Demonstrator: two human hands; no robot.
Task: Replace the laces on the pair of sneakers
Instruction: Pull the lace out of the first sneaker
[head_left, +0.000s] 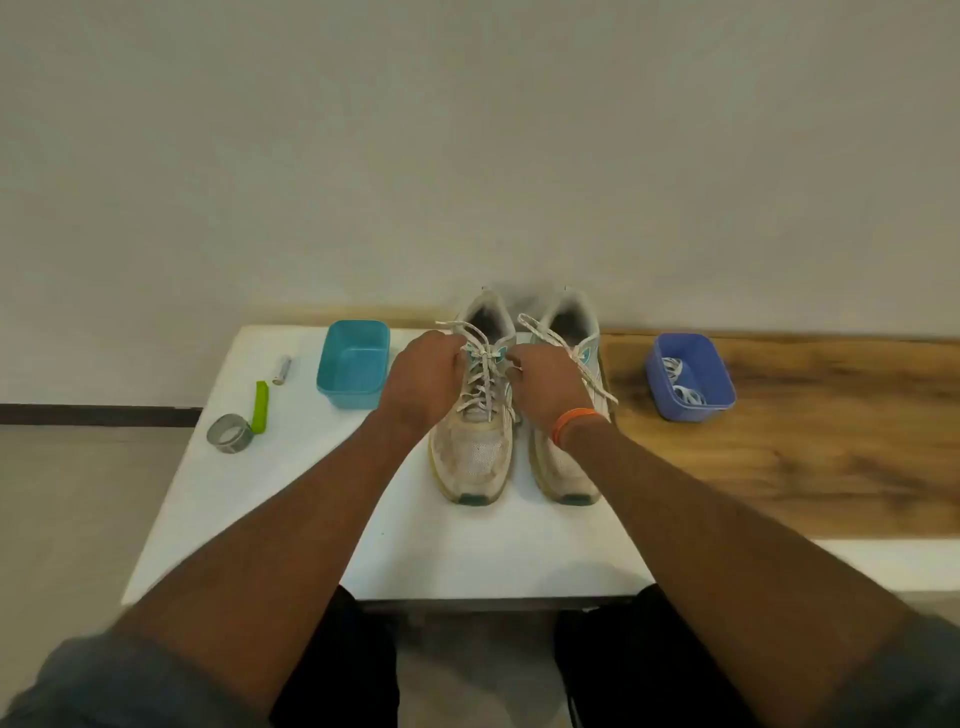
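Observation:
Two worn white sneakers stand side by side on the white table (426, 551), toes toward me. On the left sneaker (475, 452), my left hand (418, 382) and my right hand (545, 387) both pinch the white lace (483, 384) near the top eyelets, at its knot. The right sneaker (563, 462) is partly behind my right wrist, its lace (587, 369) trailing loose over its side. A blue tub (693, 379) at the right holds coiled white laces (685, 387).
An empty teal tub (353, 364) sits left of the sneakers. Further left lie a grey tape roll (228, 434), a green tool (260, 408) and a small silver cylinder (281, 370). A wooden surface (810, 457) adjoins the table on the right.

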